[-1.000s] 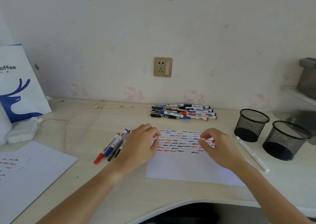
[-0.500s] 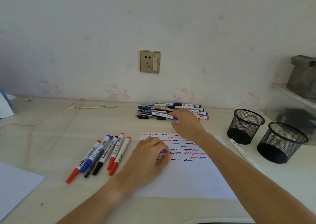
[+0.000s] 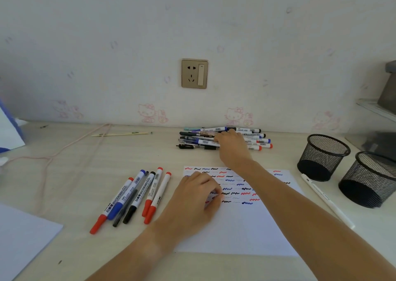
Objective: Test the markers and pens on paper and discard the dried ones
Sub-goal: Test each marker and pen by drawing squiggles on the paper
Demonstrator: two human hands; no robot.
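The right hand (image 3: 232, 146) lies on the pile of markers and pens (image 3: 222, 138) by the wall, fingers bent over them; whether it grips one I cannot tell. The left hand (image 3: 194, 201) rests loosely curled on the scribbled paper (image 3: 240, 227). Six markers (image 3: 132, 197) lie left; two mesh cups (image 3: 323, 157) and a white pen (image 3: 325, 199) right, on the surface (image 3: 85, 165).

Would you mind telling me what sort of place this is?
Probably a child's bedroom or home study: cartoon-cat wallpaper behind a pale desk, with a wall socket and mesh pen cups.
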